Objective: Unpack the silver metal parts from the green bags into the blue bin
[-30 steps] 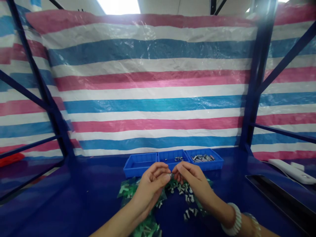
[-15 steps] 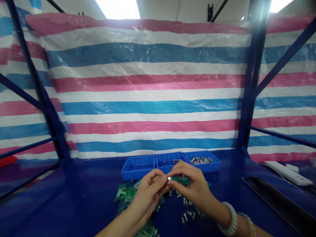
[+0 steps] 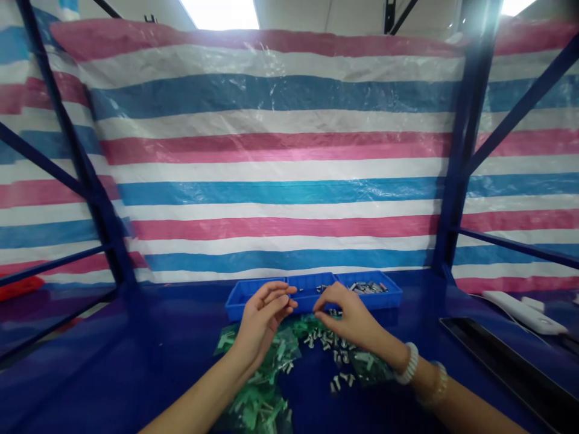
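My left hand (image 3: 266,318) is raised in front of the blue trays, its thumb pressed against curled fingers. Whatever it pinches is too small to make out. To its right, my right hand (image 3: 349,314) hovers over loose metal screws (image 3: 326,341), with thumb and forefinger tips brought close together. Its fingers hide anything between them. Clear bags with green pieces (image 3: 260,407) lie below my left hand, and another green bag (image 3: 370,365) lies under my right wrist. A few more screws (image 3: 342,381) are scattered nearer to me.
Three joined blue trays (image 3: 235,308) stand at the back; the right one holds many metal pieces (image 3: 368,287). A black flat panel (image 3: 497,361) and a white power strip (image 3: 522,313) lie at right. Blue frame posts (image 3: 461,163) stand before a striped sheet (image 3: 289,193).
My hands have moved apart and slightly up; they were together around a small silver piece. More of the screws and green bags now shows between them.
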`<action>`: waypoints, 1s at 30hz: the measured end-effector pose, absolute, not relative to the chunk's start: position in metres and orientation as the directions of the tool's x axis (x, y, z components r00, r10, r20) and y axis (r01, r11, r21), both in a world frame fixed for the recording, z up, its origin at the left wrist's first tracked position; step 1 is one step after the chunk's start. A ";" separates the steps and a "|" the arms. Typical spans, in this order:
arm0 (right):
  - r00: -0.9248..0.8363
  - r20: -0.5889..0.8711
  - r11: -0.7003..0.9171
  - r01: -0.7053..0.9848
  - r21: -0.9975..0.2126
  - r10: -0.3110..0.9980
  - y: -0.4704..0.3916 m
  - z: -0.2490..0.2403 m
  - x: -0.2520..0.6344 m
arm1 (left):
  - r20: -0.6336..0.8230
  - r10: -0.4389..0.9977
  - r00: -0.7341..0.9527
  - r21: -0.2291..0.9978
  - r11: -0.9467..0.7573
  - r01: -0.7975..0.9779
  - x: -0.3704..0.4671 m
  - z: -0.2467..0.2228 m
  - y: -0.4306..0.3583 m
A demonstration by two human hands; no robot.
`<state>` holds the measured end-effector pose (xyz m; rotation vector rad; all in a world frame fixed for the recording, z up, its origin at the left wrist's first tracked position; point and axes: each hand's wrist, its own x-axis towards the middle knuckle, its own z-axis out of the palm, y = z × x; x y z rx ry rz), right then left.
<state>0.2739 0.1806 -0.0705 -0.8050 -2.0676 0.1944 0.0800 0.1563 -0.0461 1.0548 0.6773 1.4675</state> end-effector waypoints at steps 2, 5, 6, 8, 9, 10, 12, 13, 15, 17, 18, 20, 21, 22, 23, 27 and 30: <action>-0.559 0.628 0.840 0.391 -0.376 0.541 0.160 -0.070 0.264 | 0.235 0.971 0.036 0.870 -0.193 -0.455 0.080 -0.046 0.156; -0.693 0.555 0.887 0.381 -0.260 0.460 0.139 -0.072 0.252 | 0.234 0.972 0.026 0.866 -0.196 -0.459 0.080 -0.045 0.155; -0.722 0.532 0.896 0.385 -0.222 0.442 0.135 -0.074 0.250 | 0.236 0.971 0.027 0.865 -0.197 -0.462 0.080 -0.045 0.155; -0.759 0.491 0.903 0.383 -0.194 0.427 0.131 -0.077 0.247 | 0.241 0.970 0.037 0.863 -0.197 -0.464 0.080 -0.046 0.154; -0.770 0.475 0.905 0.373 -0.205 0.425 0.129 -0.078 0.246 | 0.244 0.969 0.043 0.864 -0.197 -0.464 0.080 -0.047 0.154; -0.777 0.462 0.904 0.365 -0.224 0.428 0.127 -0.079 0.245 | 0.246 0.968 0.049 0.865 -0.197 -0.462 0.080 -0.047 0.154; -0.784 0.439 0.898 0.359 -0.255 0.438 0.124 -0.079 0.244 | 0.252 0.966 0.061 0.867 -0.197 -0.457 0.080 -0.049 0.153; -0.787 0.430 0.895 0.360 -0.263 0.443 0.123 -0.080 0.244 | 0.256 0.964 0.066 0.867 -0.199 -0.457 0.080 -0.049 0.153; -0.791 0.419 0.893 0.358 -0.274 0.446 0.120 -0.080 0.242 | 0.263 0.962 0.076 0.865 -0.201 -0.459 0.079 -0.050 0.153; -0.796 0.416 0.895 0.351 -0.274 0.440 0.119 -0.081 0.240 | 0.267 0.960 0.083 0.865 -0.200 -0.460 0.079 -0.051 0.153; -0.798 0.417 0.898 0.349 -0.269 0.435 0.118 -0.081 0.239 | 0.266 0.960 0.086 0.866 -0.199 -0.458 0.079 -0.051 0.153; -0.799 0.421 0.901 0.350 -0.255 0.429 0.119 -0.082 0.238 | 0.261 0.961 0.089 0.870 -0.194 -0.454 0.079 -0.051 0.153; -0.799 0.418 0.901 0.355 -0.250 0.432 0.119 -0.083 0.238 | 0.258 0.962 0.090 0.871 -0.191 -0.452 0.079 -0.051 0.153; -0.798 0.414 0.898 0.365 -0.247 0.438 0.120 -0.083 0.237 | 0.255 0.962 0.093 0.873 -0.188 -0.449 0.080 -0.051 0.153; -0.797 0.406 0.894 0.376 -0.245 0.447 0.121 -0.084 0.237 | 0.254 0.962 0.097 0.875 -0.186 -0.447 0.080 -0.051 0.152; -0.789 0.373 0.872 0.426 -0.241 0.488 0.125 -0.084 0.239 | 0.252 0.962 0.105 0.878 -0.182 -0.442 0.081 -0.052 0.152; -0.774 0.371 0.857 0.444 -0.260 0.514 0.126 -0.086 0.239 | 0.247 0.963 0.109 0.879 -0.176 -0.444 0.081 -0.053 0.153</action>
